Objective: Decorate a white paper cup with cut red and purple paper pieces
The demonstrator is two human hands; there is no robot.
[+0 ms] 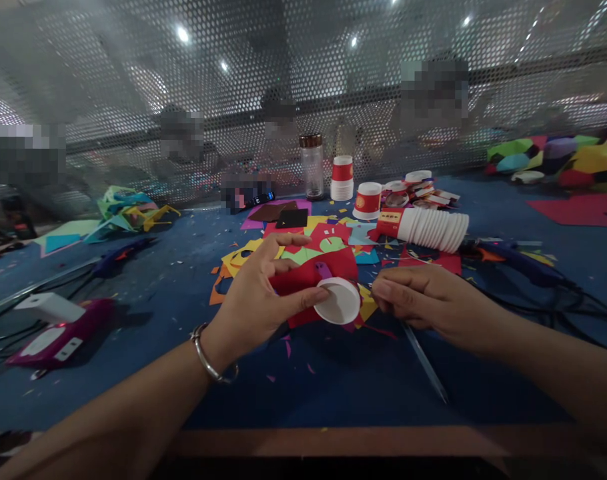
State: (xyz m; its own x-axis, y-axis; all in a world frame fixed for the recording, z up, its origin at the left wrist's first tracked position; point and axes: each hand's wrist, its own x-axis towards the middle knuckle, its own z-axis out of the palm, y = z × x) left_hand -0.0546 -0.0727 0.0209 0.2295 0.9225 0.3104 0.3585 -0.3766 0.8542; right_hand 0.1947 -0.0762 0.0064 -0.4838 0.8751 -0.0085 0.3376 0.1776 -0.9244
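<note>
My left hand [261,293] grips a small paper cup wrapped in red paper [298,277], held on its side above the scraps. Its white round end [338,301] faces me, with the thumb at its edge. A purple paper piece [323,269] sits on the red side near that end. My right hand [416,297] is a little to the right of the cup, apart from it, thumb and fingers pinched together. Whatever lies between those fingertips is hidden or too small to name. Just below this hand, a clear glue stick [426,367] lies on the blue table.
Coloured paper scraps [236,260] spread beyond my hands. A stack of paper cups [428,228] lies on its side; others stand near a glass bottle [311,170]. Glue guns lie left [121,257] and right [523,263], with cables. A purple power strip [68,333] sits at left.
</note>
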